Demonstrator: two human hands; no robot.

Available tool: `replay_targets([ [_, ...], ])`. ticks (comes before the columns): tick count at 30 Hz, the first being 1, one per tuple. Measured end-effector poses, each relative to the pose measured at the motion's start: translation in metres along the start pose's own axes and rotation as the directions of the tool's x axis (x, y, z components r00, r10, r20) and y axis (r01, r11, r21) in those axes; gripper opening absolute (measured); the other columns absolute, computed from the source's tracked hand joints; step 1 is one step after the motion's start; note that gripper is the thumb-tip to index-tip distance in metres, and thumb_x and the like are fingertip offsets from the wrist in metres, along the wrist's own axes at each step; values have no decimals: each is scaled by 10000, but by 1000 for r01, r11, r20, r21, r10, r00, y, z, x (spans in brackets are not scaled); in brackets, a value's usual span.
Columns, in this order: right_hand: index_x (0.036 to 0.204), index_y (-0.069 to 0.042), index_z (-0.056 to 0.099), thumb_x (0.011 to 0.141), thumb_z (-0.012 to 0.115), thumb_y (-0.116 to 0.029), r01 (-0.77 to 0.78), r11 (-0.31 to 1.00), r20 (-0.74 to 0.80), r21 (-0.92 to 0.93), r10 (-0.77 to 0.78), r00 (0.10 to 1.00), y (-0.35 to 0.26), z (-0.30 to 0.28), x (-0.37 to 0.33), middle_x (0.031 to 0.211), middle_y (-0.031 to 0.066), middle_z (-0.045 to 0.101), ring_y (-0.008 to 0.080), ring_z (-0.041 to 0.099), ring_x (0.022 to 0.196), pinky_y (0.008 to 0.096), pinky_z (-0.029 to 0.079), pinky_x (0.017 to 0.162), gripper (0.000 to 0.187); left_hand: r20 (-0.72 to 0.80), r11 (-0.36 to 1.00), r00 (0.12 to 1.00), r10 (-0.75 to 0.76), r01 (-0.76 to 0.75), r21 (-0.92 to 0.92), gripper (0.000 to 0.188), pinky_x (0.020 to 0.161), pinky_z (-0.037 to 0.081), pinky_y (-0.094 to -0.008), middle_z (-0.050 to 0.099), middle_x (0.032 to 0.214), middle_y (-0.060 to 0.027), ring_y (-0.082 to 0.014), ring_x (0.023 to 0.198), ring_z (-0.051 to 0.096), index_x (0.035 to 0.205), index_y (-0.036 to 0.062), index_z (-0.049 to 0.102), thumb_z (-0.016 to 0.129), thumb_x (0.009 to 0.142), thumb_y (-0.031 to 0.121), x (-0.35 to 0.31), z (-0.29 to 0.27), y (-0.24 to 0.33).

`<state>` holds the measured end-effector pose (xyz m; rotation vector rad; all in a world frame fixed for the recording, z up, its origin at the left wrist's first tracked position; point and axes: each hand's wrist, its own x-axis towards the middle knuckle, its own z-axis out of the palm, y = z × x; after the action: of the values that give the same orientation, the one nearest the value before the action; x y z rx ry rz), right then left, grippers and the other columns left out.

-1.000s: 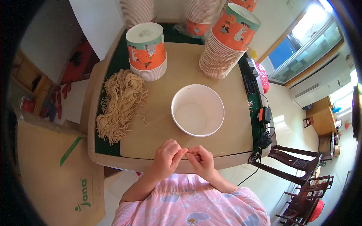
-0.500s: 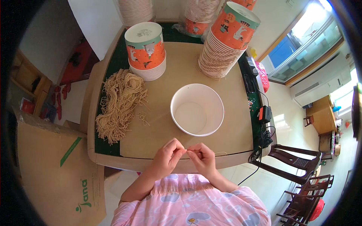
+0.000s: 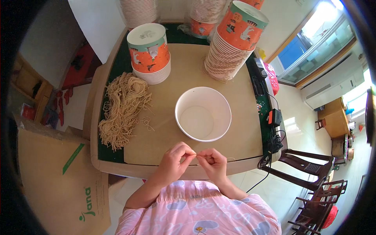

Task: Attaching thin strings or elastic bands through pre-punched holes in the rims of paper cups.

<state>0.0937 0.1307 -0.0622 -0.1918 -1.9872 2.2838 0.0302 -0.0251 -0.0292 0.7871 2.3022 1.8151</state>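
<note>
My left hand (image 3: 176, 161) and my right hand (image 3: 213, 163) meet at the table's near edge, each in a closed pinch. Between their fingertips is a thin beige cord (image 3: 231, 159), one end of which sticks out past my right hand. Most of its length is hidden by the fingers. Just beyond the hands an open paper bucket (image 3: 181, 124) stands upright, white inside, touched by neither hand. A loose heap of beige cords (image 3: 123, 109) lies to the left on the table.
An upside-down stack of orange and green paper buckets (image 3: 150, 55) stands behind the cords. A taller stack (image 3: 231, 45), with cord around its rims, leans at the far right. A power adapter (image 3: 275, 117) with black cables lies along the right edge; a cardboard box (image 3: 51, 168) stands left.
My hands stay pinched together, with a slightly wider gap between the fingertips. My right hand has shifted slightly right. The view has moved a little.
</note>
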Motion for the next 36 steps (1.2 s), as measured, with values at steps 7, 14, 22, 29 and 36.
replay_targets([
  [7,875,-4,551,853,608,65,27,996,-124,82,-17,992,-9,-11,8,695,-41,503,13,469,609,160,354,522,92,82,794,926,369,-360,491,365,867,449,-424,611,870,-75,-288,910,576,1021,70,586,714,682,31,39,1,18],
  [14,878,21,552,839,602,79,196,979,-229,50,-180,957,-11,-13,39,1048,71,463,110,536,929,222,492,758,86,178,889,967,183,-240,391,150,764,470,-408,615,838,-117,-304,812,597,938,43,632,615,789,31,79,-9,11],
  [22,850,17,550,843,578,81,231,970,-194,70,-214,957,-22,-4,59,1047,58,470,126,529,975,293,501,833,71,182,947,977,111,-159,280,159,674,480,-397,605,834,-130,-317,778,604,934,22,632,600,784,-21,77,-22,21],
  [29,864,7,570,852,583,56,155,979,-146,129,-136,980,-15,-14,62,1031,60,506,127,542,968,300,502,834,52,244,944,966,86,-157,290,172,687,472,-391,605,823,-134,-312,781,595,914,13,619,597,756,-49,74,-33,23],
  [36,880,18,578,853,618,40,101,983,-76,156,-90,993,-13,-14,62,1050,53,512,121,559,964,256,504,829,53,267,932,958,102,-186,311,163,721,466,-403,616,813,-125,-307,802,590,888,21,617,593,744,-53,70,-35,20],
])
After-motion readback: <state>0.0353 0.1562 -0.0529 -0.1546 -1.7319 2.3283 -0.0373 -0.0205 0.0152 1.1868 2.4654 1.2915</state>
